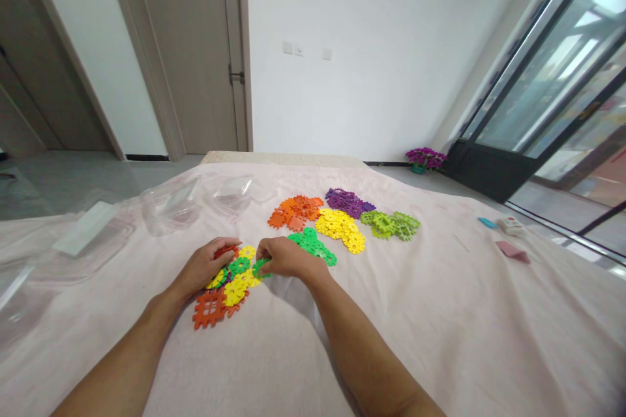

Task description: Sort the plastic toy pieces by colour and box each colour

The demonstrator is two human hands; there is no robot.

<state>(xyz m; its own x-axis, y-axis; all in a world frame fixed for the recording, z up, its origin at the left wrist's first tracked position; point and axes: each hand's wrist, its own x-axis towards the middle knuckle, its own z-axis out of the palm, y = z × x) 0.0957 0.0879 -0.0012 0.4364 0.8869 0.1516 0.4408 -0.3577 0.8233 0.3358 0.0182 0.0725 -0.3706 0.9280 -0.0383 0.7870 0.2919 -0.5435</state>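
The yellow pile (340,231) sits near the middle of the pink cloth (401,332). Left of it and nearer the person lies the mixed heap (235,290), orange, green and yellow pieces overlapping. The left hand (206,265) curves over the heap's side farthest from the yellow pile, fingers resting there; whether they grip anything, I can't tell. The right hand (282,256), between heap and yellow pile, pinches a green piece (258,269) at the heap's edge. It has little room on its far side: the green pile (313,246) is just beside it, left of the yellow pile. The orange pile (297,210) and purple pile (346,202) crowd the yellow pile's far side, the lime pile (391,225) its right. There's plenty of room on the near side, where cloth spreads past the right forearm, and farther right toward a small pink item (512,251). Well left of the yellow pile, clear containers (171,205) stand beyond the left hand. The cloth's far edge runs behind all the piles.
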